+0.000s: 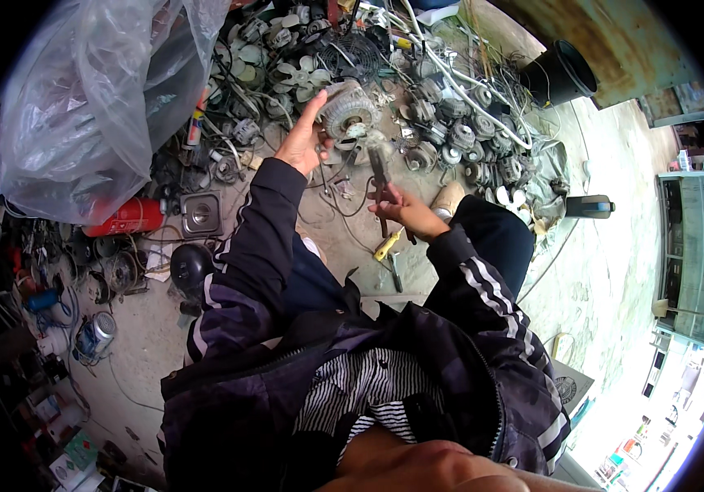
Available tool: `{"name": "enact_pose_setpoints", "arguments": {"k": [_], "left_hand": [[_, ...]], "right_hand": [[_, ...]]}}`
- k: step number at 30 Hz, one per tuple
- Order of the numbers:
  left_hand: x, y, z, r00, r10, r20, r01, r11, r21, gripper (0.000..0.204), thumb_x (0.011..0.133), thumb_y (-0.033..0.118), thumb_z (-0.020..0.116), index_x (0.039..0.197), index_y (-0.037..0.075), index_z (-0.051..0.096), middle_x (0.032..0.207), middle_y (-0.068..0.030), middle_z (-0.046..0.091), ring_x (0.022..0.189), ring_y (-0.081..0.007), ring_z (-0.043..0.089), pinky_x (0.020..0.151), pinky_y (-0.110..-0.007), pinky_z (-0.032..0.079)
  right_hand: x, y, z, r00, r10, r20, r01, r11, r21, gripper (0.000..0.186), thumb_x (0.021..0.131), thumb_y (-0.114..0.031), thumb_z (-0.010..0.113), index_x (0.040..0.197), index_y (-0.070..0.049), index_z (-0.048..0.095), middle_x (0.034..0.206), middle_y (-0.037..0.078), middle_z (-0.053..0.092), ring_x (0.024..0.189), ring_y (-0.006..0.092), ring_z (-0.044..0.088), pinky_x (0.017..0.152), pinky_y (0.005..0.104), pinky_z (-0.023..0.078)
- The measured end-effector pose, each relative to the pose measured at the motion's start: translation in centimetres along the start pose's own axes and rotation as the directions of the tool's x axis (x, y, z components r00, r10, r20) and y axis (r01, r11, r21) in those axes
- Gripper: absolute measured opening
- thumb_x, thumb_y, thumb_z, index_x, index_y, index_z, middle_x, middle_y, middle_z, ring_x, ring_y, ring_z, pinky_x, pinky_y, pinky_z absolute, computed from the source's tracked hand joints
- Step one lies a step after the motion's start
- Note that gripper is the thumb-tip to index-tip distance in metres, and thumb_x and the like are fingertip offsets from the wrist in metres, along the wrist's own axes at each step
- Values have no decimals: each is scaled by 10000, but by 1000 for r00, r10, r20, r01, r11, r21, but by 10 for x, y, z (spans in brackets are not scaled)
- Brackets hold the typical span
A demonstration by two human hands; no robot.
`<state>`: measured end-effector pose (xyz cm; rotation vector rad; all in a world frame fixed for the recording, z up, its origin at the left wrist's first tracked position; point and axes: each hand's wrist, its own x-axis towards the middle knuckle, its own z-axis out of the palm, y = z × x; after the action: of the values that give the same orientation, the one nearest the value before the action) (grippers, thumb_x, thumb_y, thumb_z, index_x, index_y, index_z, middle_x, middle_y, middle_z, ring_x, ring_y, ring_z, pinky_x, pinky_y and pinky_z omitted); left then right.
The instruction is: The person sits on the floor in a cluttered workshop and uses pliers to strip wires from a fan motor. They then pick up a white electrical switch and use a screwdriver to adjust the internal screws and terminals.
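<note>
My left hand (pixel 306 146) is closed around the side of a grey, ribbed electric motor (pixel 347 111), which it holds up above the floor in front of me. Dark, rusty-looking pliers (pixel 380 167) are gripped in my right hand (pixel 412 211), their jaws pointing away from me and close to the motor's near right side. Whether the jaws touch it I cannot tell. Thin wires (pixel 337 189) hang or lie just below the motor. On the floor between my feet lie a yellow-handled tool (pixel 386 246) and a dark-handled tool (pixel 396 272).
Several loose motors (pixel 460 123), fan blades (pixel 301 75) and white tubing (pixel 483 111) are heaped ahead. A clear plastic bag (pixel 93 107) hangs at the left above a red cylinder (pixel 132 216). A black bucket (pixel 561 74) stands far right, with another dark object (pixel 588 207) nearer.
</note>
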<state>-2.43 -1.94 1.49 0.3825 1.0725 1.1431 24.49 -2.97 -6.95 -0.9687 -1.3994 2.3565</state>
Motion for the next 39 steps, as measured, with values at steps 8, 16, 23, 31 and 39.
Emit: {"name": "enact_pose_setpoints", "arguments": {"k": [8, 16, 23, 31, 39], "left_hand": [[-6, 3, 11, 988, -44, 151, 72, 979, -190, 622, 810, 708, 516, 1080, 157, 613, 866, 24, 564, 641, -111, 423, 526, -248, 289], [6, -4, 1, 986, 165, -25, -162, 982, 99, 609, 718, 692, 644, 1081, 203, 629, 838, 94, 526, 674, -56, 363, 564, -218, 256], [-8, 5, 11, 971, 224, 81, -238, 914, 329, 620, 784, 494, 710, 1160, 9, 617, 1125, -57, 621, 1064, -118, 529, 959, -270, 357], [3, -7, 10, 979, 146, 140, -200, 799, 567, 657, 744, 534, 722, 1114, -4, 650, 1052, -60, 640, 971, -133, 554, 871, -269, 406], [23, -18, 0, 973, 169, 155, -229, 678, 699, 898, 678, 573, 763, 1254, -77, 533, 1114, -154, 606, 997, -197, 576, 853, -310, 456]], "right_hand": [[-22, -76, -7, 973, -224, -50, 204, 945, -257, 371, 974, -104, 480, 1317, 16, 405, 1257, 91, 540, 1048, 153, 565, 844, 280, 477], [-53, -117, 13, 960, 156, 231, -177, 982, 70, 474, 959, -100, 493, 1382, 46, 338, 1284, 144, 532, 1016, 144, 579, 941, 276, 459], [-52, -114, 5, 903, 292, 315, -300, 954, -22, 396, 972, -126, 486, 1294, 92, 409, 1254, 193, 539, 944, 124, 622, 905, 230, 491], [-43, -103, 1, 876, 374, 305, -349, 927, -134, 258, 988, -194, 467, 1108, 29, 519, 1152, 129, 593, 857, 80, 586, 783, 187, 473], [-32, -66, -2, 889, 337, 311, -338, 940, -52, 365, 986, -364, 461, 1121, -36, 549, 982, 37, 604, 871, 98, 550, 678, 258, 498]]}}
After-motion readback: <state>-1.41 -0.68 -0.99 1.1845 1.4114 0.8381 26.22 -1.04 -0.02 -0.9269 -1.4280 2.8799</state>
